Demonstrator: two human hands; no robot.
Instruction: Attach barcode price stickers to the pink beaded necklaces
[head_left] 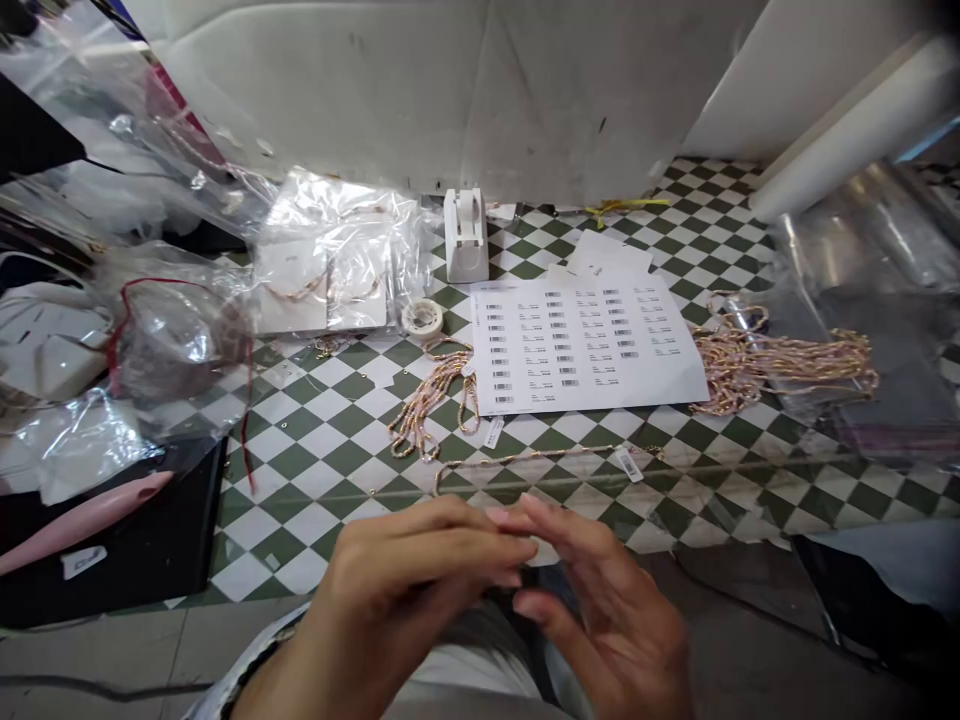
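My left hand [427, 570] and my right hand [600, 600] meet over the table's front edge, their fingertips touching. The left fingers are stretched out over the right fingertips, and no object shows in them. On my right hand the thumb stands apart from the gently bent fingers, with nothing visible between them. Just beyond both hands lies a thin beaded necklace [525, 458] with a white barcode tag [628, 464] near its right end. Farther back, a sheet of barcode labels [585, 350] partly covers bundles of pink and gold bead strands [431, 400].
A white tape dispenser [466, 240] stands at the back, near a tape roll [423, 318]. Plastic-bagged jewellery cards [330, 270] lie to its left. A pink pointed tool [90, 520] rests on a black mat [172, 540]. More bead strands [802, 360] lie at right by clear bags.
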